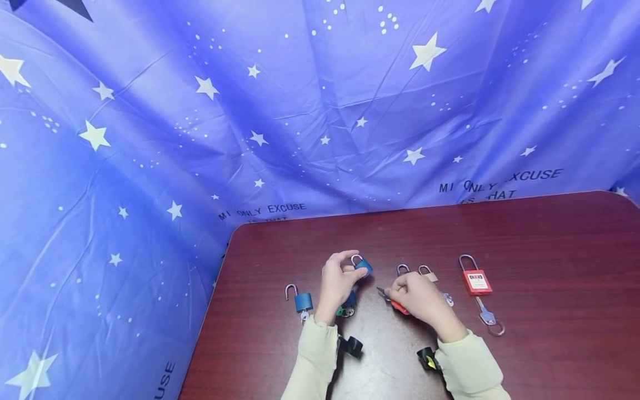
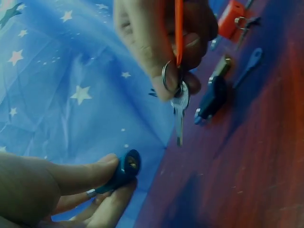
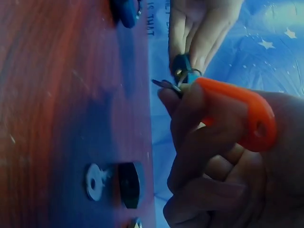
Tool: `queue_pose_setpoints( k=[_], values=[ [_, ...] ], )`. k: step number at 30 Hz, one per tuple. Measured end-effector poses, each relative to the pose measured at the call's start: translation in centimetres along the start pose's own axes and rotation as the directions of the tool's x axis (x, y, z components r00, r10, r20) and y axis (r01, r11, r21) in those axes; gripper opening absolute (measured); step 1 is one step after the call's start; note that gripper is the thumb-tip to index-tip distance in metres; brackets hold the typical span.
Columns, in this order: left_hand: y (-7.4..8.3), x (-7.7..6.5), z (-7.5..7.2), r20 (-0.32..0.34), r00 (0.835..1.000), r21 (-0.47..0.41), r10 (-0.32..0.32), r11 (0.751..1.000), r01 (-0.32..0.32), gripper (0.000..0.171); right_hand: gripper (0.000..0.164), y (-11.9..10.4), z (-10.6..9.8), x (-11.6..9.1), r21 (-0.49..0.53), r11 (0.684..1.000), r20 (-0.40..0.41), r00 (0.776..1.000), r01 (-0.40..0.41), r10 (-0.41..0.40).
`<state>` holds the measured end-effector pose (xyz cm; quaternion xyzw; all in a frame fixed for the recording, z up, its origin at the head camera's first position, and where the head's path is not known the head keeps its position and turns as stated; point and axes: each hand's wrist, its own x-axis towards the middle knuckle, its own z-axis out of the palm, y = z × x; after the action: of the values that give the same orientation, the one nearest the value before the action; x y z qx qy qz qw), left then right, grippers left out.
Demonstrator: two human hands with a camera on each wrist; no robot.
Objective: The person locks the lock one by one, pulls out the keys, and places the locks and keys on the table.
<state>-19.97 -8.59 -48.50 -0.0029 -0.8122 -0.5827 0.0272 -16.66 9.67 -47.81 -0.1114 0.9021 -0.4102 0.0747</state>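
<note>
Pale sleeves (image 1: pixel 312 358) with black wrist devices (image 1: pixel 354 348) extend from six o'clock over a dark red wood-grain counter (image 1: pixel 565 266). Near its middle, the person's hands face each other with a gap between them. Their left hand (image 1: pixel 336 281) pinches a small blue padlock (image 1: pixel 365 268) between thumb and fingers, at that hand's two o'clock; the lock is held above the counter, and the left wrist view shows its bare keyhole (image 2: pixel 132 163). Their right hand (image 1: pixel 417 297) pinches a metal key (image 2: pixel 178 118), joined by a ring to an orange tag (image 3: pixel 237 94). The key is near the padlock but apart from it, at the right hand's nine o'clock.

At the left hand's eight o'clock lies another blue padlock (image 1: pixel 303 302), shackle open, keys (image 1: pixel 304 316) at its lower edge. A third blue padlock (image 1: pixel 351 300) sits at five o'clock, partly hidden.

Around the right hand are a brass-coloured padlock (image 1: pixel 432 276) at one o'clock, another lock's shackle (image 1: pixel 403 267) at eleven, and silvery keys (image 1: pixel 448 300) at three. Farther out past those keys lies a red padlock (image 1: pixel 477 282) with a white label; a ringed key (image 1: pixel 486 315) lies near its six o'clock. Across twelve o'clock hangs a blue, star-printed curtain (image 1: pixel 320 111).
</note>
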Motion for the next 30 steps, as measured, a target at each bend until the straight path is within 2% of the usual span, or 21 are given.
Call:
queue_pose_setpoints(
  k=[3, 7, 12, 16, 21, 27, 30],
  values=[
    [-0.2, -0.2, 0.5, 0.018, 1.0, 0.07, 0.016, 0.997, -0.017, 0.042, 0.027, -0.3, 0.6, 0.0, -0.066, 0.997, 0.004, 0.999, -0.036, 0.036],
    [-0.6, -0.4, 1.0, 0.043, 0.999, 0.15, 0.034, 0.988, -0.04, 0.041, 0.026, -0.5, 1.1, -0.1, -0.186, 0.978, -0.043, 0.996, -0.089, 0.083],
    [-0.9, -0.6, 1.4, 0.065, 0.997, 0.239, 0.032, 0.97, -0.047, 0.041, 0.026, -0.6, 1.6, -0.2, -0.283, 0.954, -0.078, 0.994, -0.098, 0.079],
    [-1.0, -0.6, 1.6, 0.075, 0.996, 0.282, 0.038, 0.958, -0.058, 0.04, 0.029, -0.6, 1.8, -0.3, -0.319, 0.942, -0.086, 0.993, -0.103, 0.08],
    [-1.1, -0.6, 1.6, 0.098, 0.994, 0.275, 0.045, 0.959, -0.071, 0.041, 0.029, -0.8, 2.1, -0.4, -0.352, 0.929, -0.097, 0.992, -0.115, 0.086],
    [-1.2, -0.5, 1.8, 0.122, 0.992, 0.166, 0.037, 0.984, -0.057, 0.043, 0.03, -1.0, 2.3, -0.5, -0.379, 0.918, -0.092, 0.992, -0.118, 0.09],
    [-1.2, -0.5, 1.9, 0.121, 0.992, 0.164, 0.047, 0.984, -0.066, 0.043, 0.029, -1.1, 2.3, -0.5, -0.378, 0.918, -0.092, 0.991, -0.124, 0.096]
  ],
)
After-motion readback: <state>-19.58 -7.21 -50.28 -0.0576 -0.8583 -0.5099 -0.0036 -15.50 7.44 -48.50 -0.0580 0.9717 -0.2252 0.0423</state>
